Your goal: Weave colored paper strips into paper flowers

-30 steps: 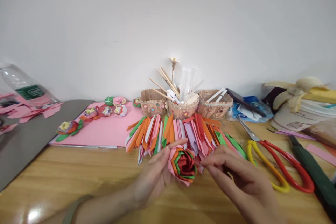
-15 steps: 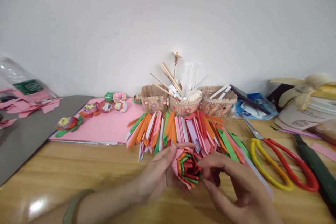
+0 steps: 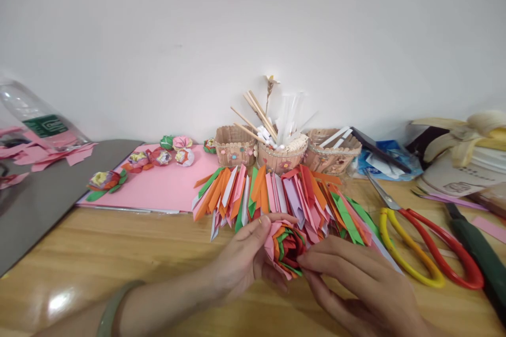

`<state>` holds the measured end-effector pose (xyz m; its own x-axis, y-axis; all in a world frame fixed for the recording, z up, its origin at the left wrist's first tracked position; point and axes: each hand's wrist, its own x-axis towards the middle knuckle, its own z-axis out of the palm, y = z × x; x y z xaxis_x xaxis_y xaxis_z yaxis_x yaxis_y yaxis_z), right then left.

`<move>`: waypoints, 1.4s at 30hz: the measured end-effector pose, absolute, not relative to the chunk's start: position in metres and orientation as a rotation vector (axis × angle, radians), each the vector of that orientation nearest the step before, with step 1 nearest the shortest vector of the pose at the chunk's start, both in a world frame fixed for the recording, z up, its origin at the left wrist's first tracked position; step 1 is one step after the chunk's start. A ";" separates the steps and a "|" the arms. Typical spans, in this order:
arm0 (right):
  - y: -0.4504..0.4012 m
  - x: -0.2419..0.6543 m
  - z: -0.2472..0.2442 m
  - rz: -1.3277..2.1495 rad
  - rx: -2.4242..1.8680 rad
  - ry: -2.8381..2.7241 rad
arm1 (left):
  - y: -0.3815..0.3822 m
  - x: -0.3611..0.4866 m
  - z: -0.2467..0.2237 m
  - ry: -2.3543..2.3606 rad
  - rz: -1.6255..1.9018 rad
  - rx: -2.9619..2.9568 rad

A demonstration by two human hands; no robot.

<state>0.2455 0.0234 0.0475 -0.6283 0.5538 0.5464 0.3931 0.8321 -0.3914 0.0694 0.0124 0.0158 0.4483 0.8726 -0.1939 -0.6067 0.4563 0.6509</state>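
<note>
A folded paper flower (image 3: 285, 248) with pink, orange, green and dark red layers is held above the table. My left hand (image 3: 247, 258) cups it from the left, thumb and fingers closed around its outer petals. At its right edge, my right hand (image 3: 356, 279) pinches a petal between thumb and fingertips; the fingers partly hide that side. Just behind the flower lie many folded paper strips (image 3: 233, 192) in orange, pink, green, red, white and purple, fanned along the baskets. A pale bangle (image 3: 114, 308) circles the left wrist.
Three small baskets (image 3: 236, 151) stand against the wall, one filled with sticks and clear tubes. Scissors (image 3: 415, 242) with red and yellow handles and a dark green tool (image 3: 480, 253) lie right. Several finished paper flowers (image 3: 161, 157) rest on pink paper (image 3: 166, 189). A bottle (image 3: 43, 116) lies left.
My right hand has turned, its fingers drawing closer together at the flower's right edge. My left hand keeps its hold. The whole view has shifted slightly.
</note>
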 end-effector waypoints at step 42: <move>0.021 0.243 0.051 0.583 -0.873 -1.923 | 0.014 0.068 0.019 0.510 1.107 0.733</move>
